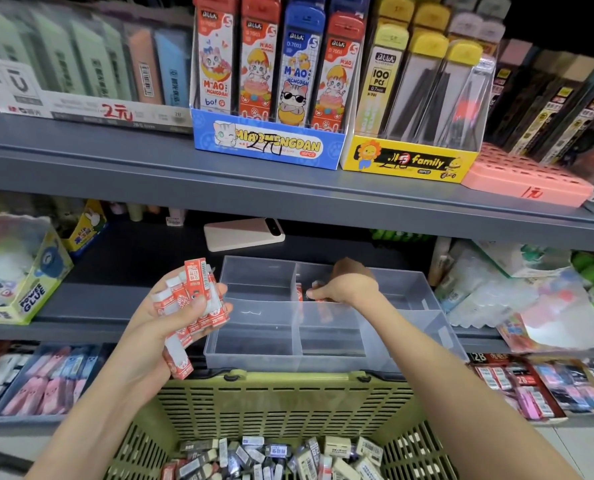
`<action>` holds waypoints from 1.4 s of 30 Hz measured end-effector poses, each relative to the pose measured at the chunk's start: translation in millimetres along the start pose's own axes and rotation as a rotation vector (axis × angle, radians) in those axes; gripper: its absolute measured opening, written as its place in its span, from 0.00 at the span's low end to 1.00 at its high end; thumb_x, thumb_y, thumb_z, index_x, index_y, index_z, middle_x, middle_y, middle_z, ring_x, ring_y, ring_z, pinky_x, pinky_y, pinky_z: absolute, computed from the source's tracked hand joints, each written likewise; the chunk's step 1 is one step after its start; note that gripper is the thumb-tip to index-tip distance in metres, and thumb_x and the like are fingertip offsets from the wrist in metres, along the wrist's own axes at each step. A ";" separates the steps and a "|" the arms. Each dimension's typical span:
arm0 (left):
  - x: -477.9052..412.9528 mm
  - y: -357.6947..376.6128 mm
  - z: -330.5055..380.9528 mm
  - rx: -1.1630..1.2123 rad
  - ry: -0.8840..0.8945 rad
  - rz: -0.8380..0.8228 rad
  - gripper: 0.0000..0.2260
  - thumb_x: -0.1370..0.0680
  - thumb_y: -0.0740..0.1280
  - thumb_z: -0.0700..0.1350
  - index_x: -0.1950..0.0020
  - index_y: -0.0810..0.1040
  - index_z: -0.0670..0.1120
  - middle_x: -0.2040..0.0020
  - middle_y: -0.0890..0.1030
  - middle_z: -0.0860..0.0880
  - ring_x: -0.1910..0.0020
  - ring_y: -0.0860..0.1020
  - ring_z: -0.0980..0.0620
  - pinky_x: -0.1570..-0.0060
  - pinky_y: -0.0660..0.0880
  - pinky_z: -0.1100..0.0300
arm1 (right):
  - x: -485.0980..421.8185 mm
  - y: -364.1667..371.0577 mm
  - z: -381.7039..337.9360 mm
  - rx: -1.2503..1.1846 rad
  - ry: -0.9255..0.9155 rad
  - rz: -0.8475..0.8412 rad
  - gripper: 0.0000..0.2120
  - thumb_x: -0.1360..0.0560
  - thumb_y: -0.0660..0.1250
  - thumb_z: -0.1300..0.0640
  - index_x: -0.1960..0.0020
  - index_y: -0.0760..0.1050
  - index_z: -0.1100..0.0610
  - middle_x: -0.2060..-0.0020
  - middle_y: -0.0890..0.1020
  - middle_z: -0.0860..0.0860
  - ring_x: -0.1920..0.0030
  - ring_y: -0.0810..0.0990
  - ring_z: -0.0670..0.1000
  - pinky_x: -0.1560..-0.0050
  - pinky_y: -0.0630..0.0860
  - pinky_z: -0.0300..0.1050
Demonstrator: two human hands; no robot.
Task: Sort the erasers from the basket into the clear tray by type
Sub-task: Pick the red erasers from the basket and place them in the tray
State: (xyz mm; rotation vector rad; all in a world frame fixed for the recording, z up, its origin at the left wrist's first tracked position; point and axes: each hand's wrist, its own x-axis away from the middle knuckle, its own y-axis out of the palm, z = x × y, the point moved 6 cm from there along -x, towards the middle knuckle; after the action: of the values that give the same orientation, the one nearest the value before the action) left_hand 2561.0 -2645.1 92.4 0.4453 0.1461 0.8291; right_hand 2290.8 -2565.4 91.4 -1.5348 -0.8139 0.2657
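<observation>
Across grey shop shelving [115,161] stocked with stationery, a green basket [278,403] of loose erasers [288,459] is seen at 6 o'clock, with a clear tray [254,355] set just beyond it. At the tray's 9 o'clock, a bundle of red-and-white erasers [193,296] is gripped by the left hand [170,317], long axes pointing roughly to 12 o'clock. Inside the far middle compartment, a red eraser [319,299] is pinched by the right hand [347,285].

My left hand [170,317] is raised palm up, fingers curled round a bunch of erasers [195,292]; my right hand [349,285] reaches forward, wrist bent down, fingertips [311,293] pinching a single eraser [320,299].
</observation>
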 end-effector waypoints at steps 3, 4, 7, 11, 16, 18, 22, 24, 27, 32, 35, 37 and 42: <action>0.7 0.2 0.1 0.000 -0.002 -0.002 0.17 0.31 0.69 0.41 0.45 0.81 0.54 0.45 0.83 0.43 0.48 0.82 0.42 0.57 0.80 0.58 | -0.8 7.9 -5.6 -0.041 -0.042 -0.067 0.22 0.32 0.70 0.37 0.64 0.68 0.55 0.64 0.74 0.48 0.60 0.75 0.52 0.61 0.70 0.42; 1.0 0.5 0.2 0.000 -0.004 -0.004 0.17 0.31 0.69 0.41 0.45 0.81 0.54 0.45 0.83 0.43 0.48 0.82 0.42 0.57 0.80 0.58 | -1.7 10.2 -5.8 -0.075 -0.052 -0.102 0.21 0.31 0.70 0.40 0.63 0.68 0.56 0.62 0.74 0.49 0.60 0.74 0.51 0.61 0.69 0.41; 0.8 0.9 0.5 -0.005 -0.009 -0.004 0.17 0.31 0.69 0.40 0.44 0.81 0.53 0.45 0.83 0.43 0.48 0.82 0.42 0.57 0.80 0.58 | 2.0 12.1 -4.5 -0.224 -0.068 -0.164 0.13 0.31 0.73 0.50 0.58 0.75 0.58 0.58 0.75 0.51 0.64 0.73 0.49 0.67 0.69 0.37; 1.5 4.0 3.8 -0.001 -0.011 0.018 0.18 0.31 0.69 0.41 0.42 0.79 0.51 0.45 0.83 0.44 0.49 0.83 0.42 0.59 0.80 0.58 | 10.2 8.5 -9.2 -0.184 -0.087 -0.219 0.12 0.27 0.69 0.53 0.52 0.78 0.62 0.56 0.78 0.55 0.59 0.75 0.52 0.58 0.73 0.42; 3.4 17.0 7.2 0.035 -0.039 0.003 0.18 0.32 0.69 0.40 0.42 0.79 0.50 0.47 0.84 0.43 0.51 0.83 0.42 0.61 0.80 0.57 | 56.7 -26.6 -31.8 -0.345 -0.298 0.208 0.11 0.24 0.64 0.51 0.59 0.80 0.55 0.65 0.82 0.50 0.62 0.79 0.48 0.61 0.72 0.40; 5.6 26.8 8.6 -0.005 -0.031 -0.035 0.18 0.34 0.72 0.41 0.45 0.81 0.52 0.48 0.84 0.43 0.52 0.83 0.42 0.61 0.80 0.58 | 94.1 -30.3 -53.6 -0.855 -0.503 0.102 0.09 0.26 0.68 0.49 0.63 0.80 0.51 0.72 0.81 0.46 0.71 0.75 0.41 0.66 0.71 0.36; 8.4 47.1 10.7 -0.156 -0.009 -0.086 0.22 0.39 0.79 0.40 0.47 0.82 0.54 0.51 0.84 0.45 0.52 0.83 0.47 0.59 0.79 0.60 | 127.1 -27.8 -82.8 -0.966 -0.631 0.041 0.08 0.30 0.73 0.53 0.52 0.79 0.52 0.71 0.77 0.46 0.71 0.73 0.43 0.67 0.72 0.36; 8.1 51.5 8.8 -0.126 -0.070 -0.088 0.24 0.41 0.81 0.41 0.47 0.81 0.51 0.50 0.84 0.43 0.52 0.83 0.45 0.59 0.80 0.58 | 127.1 -29.7 -82.9 -1.012 -0.612 0.017 0.06 0.29 0.73 0.58 0.53 0.79 0.55 0.69 0.77 0.49 0.71 0.72 0.44 0.69 0.72 0.37; 7.6 54.1 5.2 0.030 -0.215 -0.097 0.19 0.39 0.78 0.45 0.49 0.83 0.48 0.50 0.84 0.40 0.54 0.84 0.41 0.61 0.80 0.55 | 122.0 -28.2 -70.3 -1.302 -0.527 -0.165 0.03 0.27 0.69 0.63 0.56 0.75 0.60 0.69 0.79 0.54 0.73 0.76 0.47 0.74 0.72 0.37; -1.1 33.3 9.5 0.235 -0.206 0.048 0.11 0.30 0.68 0.45 0.49 0.83 0.46 0.50 0.84 0.41 0.55 0.84 0.42 0.63 0.81 0.54 | 94.4 -21.3 -42.4 -1.415 -0.309 -0.149 0.03 0.25 0.66 0.65 0.55 0.71 0.61 0.70 0.80 0.55 0.74 0.77 0.47 0.75 0.73 0.37; -1.1 4.9 12.5 0.326 -0.127 0.174 0.12 0.29 0.68 0.45 0.48 0.83 0.45 0.49 0.84 0.42 0.53 0.84 0.44 0.62 0.81 0.54 | 78.4 -12.4 -47.3 -1.181 -0.262 -0.056 0.04 0.28 0.70 0.63 0.59 0.75 0.61 0.71 0.80 0.54 0.76 0.73 0.44 0.77 0.68 0.35; 0.9 -11.3 7.3 0.402 -0.123 0.233 0.11 0.29 0.67 0.45 0.51 0.85 0.44 0.48 0.84 0.43 0.52 0.84 0.45 0.61 0.81 0.55 | 66.9 -3.7 -60.6 -1.099 -0.220 -0.044 0.09 0.33 0.74 0.61 0.67 0.74 0.58 0.72 0.80 0.54 0.76 0.71 0.46 0.78 0.65 0.36; 2.3 -16.4 -5.1 0.424 -0.150 0.223 0.09 0.30 0.68 0.44 0.54 0.86 0.47 0.49 0.84 0.43 0.52 0.84 0.45 0.61 0.81 0.55 | 30.5 11.8 -100.9 -0.470 -0.121 -0.003 0.12 0.35 0.74 0.50 0.68 0.77 0.57 0.64 0.84 0.53 0.64 0.79 0.51 0.63 0.76 0.41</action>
State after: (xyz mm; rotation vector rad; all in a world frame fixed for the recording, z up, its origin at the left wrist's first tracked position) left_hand 2572.1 -2651.4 80.8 0.9337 0.1344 0.9815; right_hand 2378.4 -2623.6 105.4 -1.9694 -1.0240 0.1722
